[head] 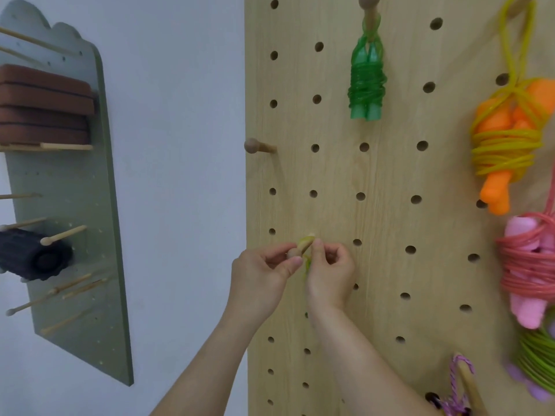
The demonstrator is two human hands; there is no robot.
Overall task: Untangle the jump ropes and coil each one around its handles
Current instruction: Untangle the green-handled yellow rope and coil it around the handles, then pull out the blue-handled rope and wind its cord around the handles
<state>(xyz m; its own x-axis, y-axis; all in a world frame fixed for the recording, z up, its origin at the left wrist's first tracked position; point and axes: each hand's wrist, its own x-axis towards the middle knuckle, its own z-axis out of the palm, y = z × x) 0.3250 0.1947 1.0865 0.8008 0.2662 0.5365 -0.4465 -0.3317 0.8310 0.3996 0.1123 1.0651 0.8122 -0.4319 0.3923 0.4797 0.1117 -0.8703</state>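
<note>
A wooden peg (295, 251) low on the pegboard (336, 175) is pinched by the left hand (264, 273) while a yellow-green rope loop (307, 249) on it is pinched by the right hand (330, 270), with coiled green (366, 82), orange (507, 142) and pink jump ropes (528, 271) hung at one to three o'clock.

coiled jump ropes (366, 82): 4 | hands (264, 274): 2 | pegboards (390, 205): 2 | brown blocks (45, 88): 2
</note>
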